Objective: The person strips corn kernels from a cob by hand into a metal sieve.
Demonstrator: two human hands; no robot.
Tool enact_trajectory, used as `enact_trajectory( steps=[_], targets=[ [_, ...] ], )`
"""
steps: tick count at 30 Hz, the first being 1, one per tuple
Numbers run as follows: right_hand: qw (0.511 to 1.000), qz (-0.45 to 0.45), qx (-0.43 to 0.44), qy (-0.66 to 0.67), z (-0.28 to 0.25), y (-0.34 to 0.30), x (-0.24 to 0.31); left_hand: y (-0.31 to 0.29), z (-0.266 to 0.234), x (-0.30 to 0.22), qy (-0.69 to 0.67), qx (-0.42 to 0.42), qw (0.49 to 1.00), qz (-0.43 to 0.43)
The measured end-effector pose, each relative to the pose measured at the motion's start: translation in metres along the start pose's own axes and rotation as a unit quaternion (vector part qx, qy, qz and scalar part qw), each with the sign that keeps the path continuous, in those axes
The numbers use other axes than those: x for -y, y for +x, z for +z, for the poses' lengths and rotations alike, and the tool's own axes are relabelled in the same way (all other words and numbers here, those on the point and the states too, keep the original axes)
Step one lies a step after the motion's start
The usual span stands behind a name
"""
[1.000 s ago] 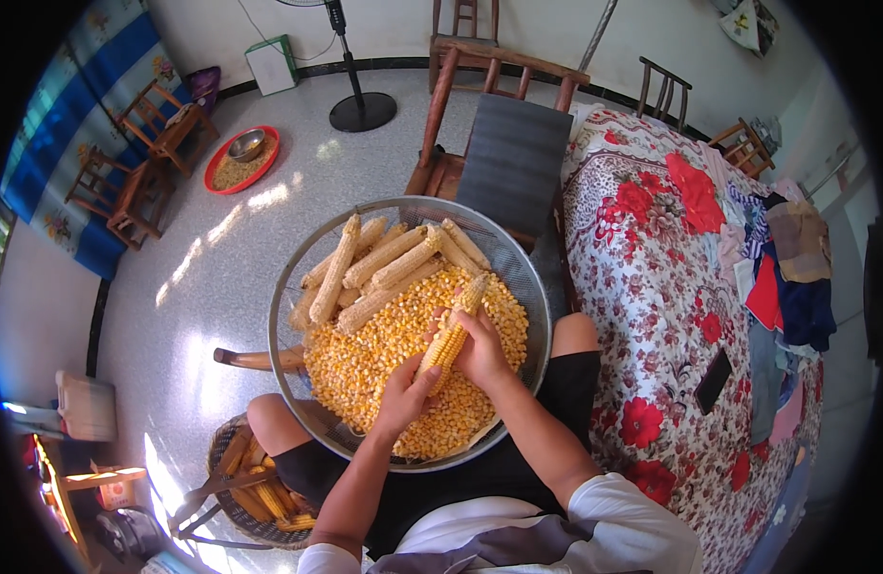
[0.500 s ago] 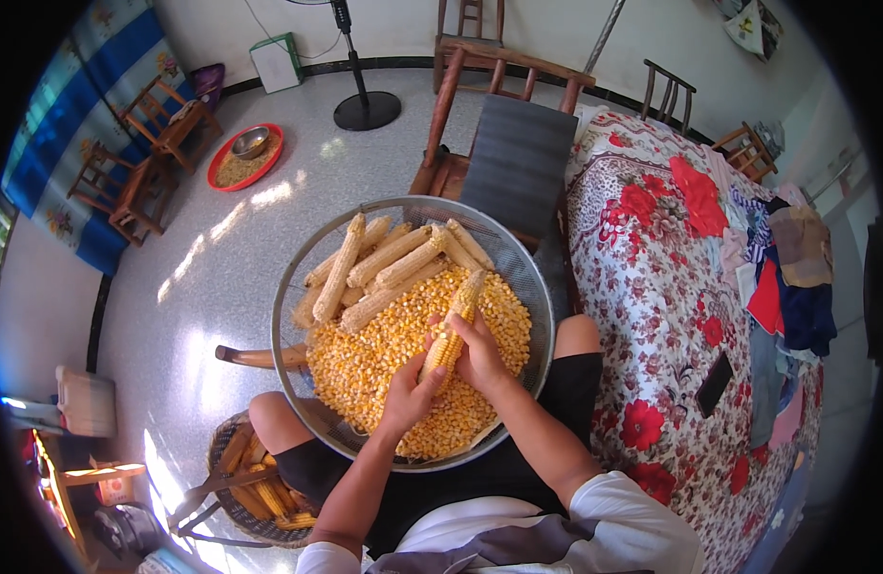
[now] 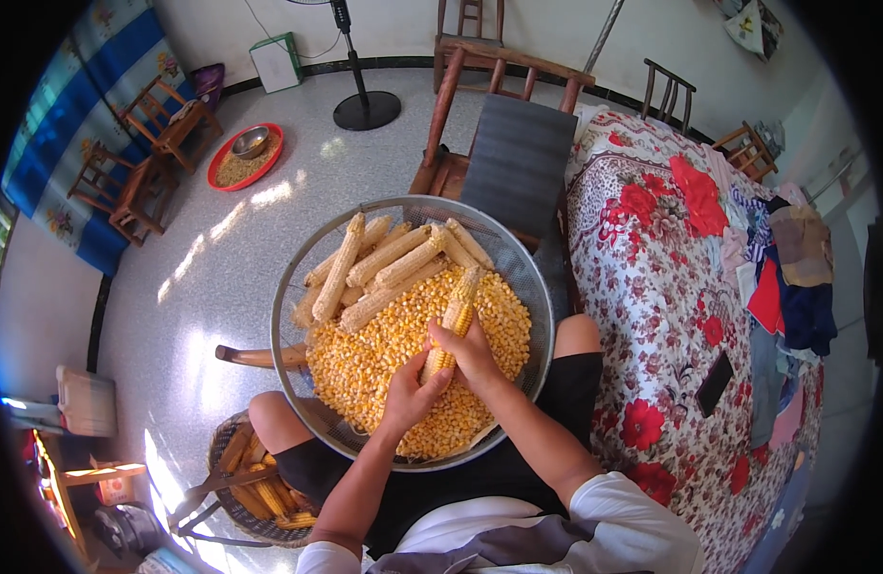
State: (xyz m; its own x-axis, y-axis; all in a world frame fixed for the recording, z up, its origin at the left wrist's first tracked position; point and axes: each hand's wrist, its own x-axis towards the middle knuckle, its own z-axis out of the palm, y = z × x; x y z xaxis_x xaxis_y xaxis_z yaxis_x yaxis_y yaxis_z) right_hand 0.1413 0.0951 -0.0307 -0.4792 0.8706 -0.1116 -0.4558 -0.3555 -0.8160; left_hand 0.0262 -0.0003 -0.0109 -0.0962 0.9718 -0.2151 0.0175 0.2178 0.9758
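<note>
Both my hands grip one ear of corn (image 3: 461, 298), held tilted with its tip pointing away from me. Its lower end is in my left hand (image 3: 413, 394), fingers closed round it. My right hand (image 3: 470, 351) wraps the middle of the ear, the thumb pressed across the kernels. Beneath them, a large round metal mesh sieve (image 3: 546, 383) rests on my lap. Loose yellow kernels (image 3: 365, 373) cover most of its bottom. Several stripped corncobs (image 3: 340, 273) are piled at its far left side.
Left of my knee, a wicker basket (image 3: 217, 459) holds several unshelled ears. A bed (image 3: 642, 316) with a flowered cover, phone (image 3: 715, 384) and clothes (image 3: 800, 277) stands on my right. Ahead are a wooden chair (image 3: 446, 110), a fan base (image 3: 367, 111) and a red tray (image 3: 274, 153).
My right hand has slid down the ear toward my left hand, and its thumb now lies across the kernels. The ear has shifted slightly. The sieve and cobs stay put.
</note>
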Motion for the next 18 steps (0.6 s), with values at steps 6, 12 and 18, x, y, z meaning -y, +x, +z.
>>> enact_trajectory(
  steps=[6, 12, 18],
  targets=[
    [0.997, 0.04, 0.019, 0.058, 0.007, -0.01, 0.014, -0.003, -0.003, -0.015, -0.064, -0.03, 0.996, -0.052],
    [0.999, 0.025, 0.039, -0.007, 0.006, -0.009, 0.006, -0.002, -0.002, 0.0, 0.008, -0.019, 1.0, -0.006],
    [0.999, 0.0, -0.012, -0.044, 0.01, -0.006, -0.001, -0.004, 0.003, 0.0, 0.026, -0.035, 0.999, 0.03]
  ],
)
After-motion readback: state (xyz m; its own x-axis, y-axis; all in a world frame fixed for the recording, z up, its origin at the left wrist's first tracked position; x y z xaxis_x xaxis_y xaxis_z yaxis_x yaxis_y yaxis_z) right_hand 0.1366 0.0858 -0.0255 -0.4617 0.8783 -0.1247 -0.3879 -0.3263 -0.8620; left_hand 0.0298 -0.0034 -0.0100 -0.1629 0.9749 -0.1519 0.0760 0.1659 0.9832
